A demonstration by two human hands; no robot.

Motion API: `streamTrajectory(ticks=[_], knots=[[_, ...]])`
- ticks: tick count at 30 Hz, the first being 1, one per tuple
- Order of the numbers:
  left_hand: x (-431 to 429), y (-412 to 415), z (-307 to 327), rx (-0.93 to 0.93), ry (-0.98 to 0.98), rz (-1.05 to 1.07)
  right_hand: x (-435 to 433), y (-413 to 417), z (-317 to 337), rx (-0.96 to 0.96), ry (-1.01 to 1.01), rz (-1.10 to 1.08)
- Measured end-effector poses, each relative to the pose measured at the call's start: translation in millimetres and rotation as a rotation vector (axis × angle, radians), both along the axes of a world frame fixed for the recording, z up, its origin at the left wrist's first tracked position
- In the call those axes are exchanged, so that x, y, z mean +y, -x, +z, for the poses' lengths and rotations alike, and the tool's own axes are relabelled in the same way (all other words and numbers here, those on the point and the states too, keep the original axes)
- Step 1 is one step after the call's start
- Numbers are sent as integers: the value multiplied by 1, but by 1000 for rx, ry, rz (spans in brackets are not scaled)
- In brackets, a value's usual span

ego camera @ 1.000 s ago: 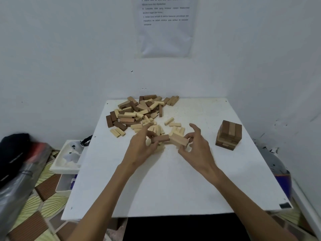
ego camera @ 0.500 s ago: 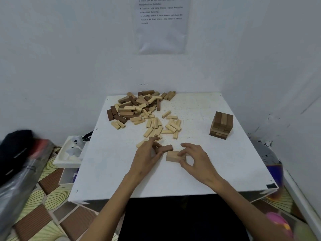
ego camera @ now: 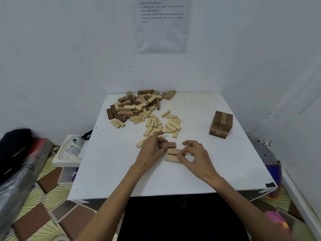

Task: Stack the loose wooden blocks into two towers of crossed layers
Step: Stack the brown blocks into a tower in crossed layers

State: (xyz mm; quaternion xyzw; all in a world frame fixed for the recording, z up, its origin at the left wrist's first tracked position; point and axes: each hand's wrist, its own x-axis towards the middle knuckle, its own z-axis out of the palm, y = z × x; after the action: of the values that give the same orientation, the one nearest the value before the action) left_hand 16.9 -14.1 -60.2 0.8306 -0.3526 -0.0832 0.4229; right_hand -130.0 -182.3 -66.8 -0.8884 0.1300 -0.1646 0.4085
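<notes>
Three blocks lie side by side near the middle of the white table (ego camera: 107,171): a brown block (ego camera: 169,145) farthest from me and two tan blocks (ego camera: 172,154) closer. My left hand (ego camera: 152,150) pinches the left end of the brown block. My right hand (ego camera: 196,157) pinches the right ends of the tan blocks with thumb and fingers. A heap of loose blocks (ego camera: 139,106), light and dark, fills the far left of the table, with light ones (ego camera: 165,126) scattered toward the middle. A short tower of crossed layers (ego camera: 221,124) stands at the right.
The table stands in a white corner, with walls behind and to the right. A white tray (ego camera: 69,150) sits off the table's left edge, and a black and grey bag (ego camera: 15,153) lies further left. A printed sheet (ego camera: 161,23) hangs on the back wall.
Both hands carried blocks from the scattered light pile toward me and set them down in a row. A second tan block now lies beside the first.
</notes>
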Motion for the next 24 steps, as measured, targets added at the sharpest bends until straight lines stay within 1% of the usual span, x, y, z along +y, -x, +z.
streamTrajectory(ticks=[5,7,9,10,12,16,19,22,24], knots=[[2,1,5,42,-39,-114,-2,2,-4,-31,23,-11],[7,2,5,45,-68,-173,-5,4,-1,29,42,40],[9,3,5,12,-120,-225,-10,5,0,88,129,76],[9,3,4,-8,-145,-242,-12,4,-1,103,169,76],[7,4,3,-33,-170,-263,-16,3,0,143,176,53],[5,7,1,-64,-157,-270,-20,0,3,210,233,96],[7,7,1,-108,-160,-249,-26,-2,9,284,191,147],[10,5,3,-248,-267,-178,-30,-6,16,324,214,200],[12,5,5,-266,-341,-144,-31,-10,20,343,242,238]])
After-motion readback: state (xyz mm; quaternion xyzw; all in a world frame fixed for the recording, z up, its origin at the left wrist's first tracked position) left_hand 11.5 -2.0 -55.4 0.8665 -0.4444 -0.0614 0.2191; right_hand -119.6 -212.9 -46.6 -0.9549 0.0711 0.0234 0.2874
